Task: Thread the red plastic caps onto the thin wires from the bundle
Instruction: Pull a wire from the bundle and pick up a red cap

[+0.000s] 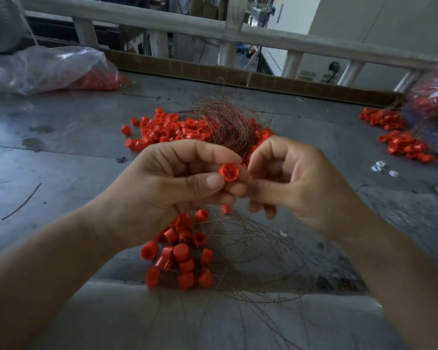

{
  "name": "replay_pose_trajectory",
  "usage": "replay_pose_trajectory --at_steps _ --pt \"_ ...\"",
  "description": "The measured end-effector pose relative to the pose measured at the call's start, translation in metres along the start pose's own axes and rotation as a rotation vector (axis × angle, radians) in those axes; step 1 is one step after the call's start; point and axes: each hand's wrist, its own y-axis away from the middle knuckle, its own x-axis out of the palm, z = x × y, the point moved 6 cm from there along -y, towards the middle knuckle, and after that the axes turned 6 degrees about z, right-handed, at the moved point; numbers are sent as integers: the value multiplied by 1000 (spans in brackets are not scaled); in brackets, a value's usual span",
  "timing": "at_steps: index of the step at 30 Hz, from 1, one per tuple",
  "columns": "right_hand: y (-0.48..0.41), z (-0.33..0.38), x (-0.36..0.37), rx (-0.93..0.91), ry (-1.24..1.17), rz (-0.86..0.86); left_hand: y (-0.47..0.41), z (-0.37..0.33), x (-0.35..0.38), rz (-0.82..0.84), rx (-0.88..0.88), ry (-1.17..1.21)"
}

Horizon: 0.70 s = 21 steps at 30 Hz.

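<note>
"Pinching 1 small red plastic cap (228,173) between thumb and forefinger, your left hand (167,188) holds it above the grey metal table (61,137), hollow side toward you."

"And your right hand (296,183) is curled, its fingertips drawn together just beside the cap's rim. I cannot tell whether you have a wire between them; it would be too fine to show."

"I judge you are at the feeding step: 1 cap presented, 1 wire end to go through it. The tangled bundle of thin copper-coloured wires (225,122) lies beyond your hands, on the heap of loose red caps (167,130)."

"Below your left hand is a cluster of red caps strung on wires (185,253), so you look some way in, with plenty of loose ones left."

"Next you need the wire tip steady and lined up with the opening in the cap's base. Hold the cap motionless and let your right fingertips do the fine aiming."

"Then slide it down toward the cluster, I would say."
</note>
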Motion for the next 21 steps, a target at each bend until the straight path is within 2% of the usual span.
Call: replay_pose_trajectory --at_steps 3,5,7,9,14,21 --pt "-2 -5 -20 81 -17 -46 2 4 -6 -17 -29 32" --pt "-2 -9 -43 116 19 -184 1 4 -5 -11 -35 42" --pt "0 -16 -64 140 130 -334 0 4 -2 5 -38 54" --pt "1 -26 -78 187 301 -412 -1 5 1 9 -49 61" --pt "-2 -45 -85 307 808 -343 1 6 1 -8 -68 65" --pt "-10 -67 -65 337 852 -169 2 5 1 -42 -75 99"
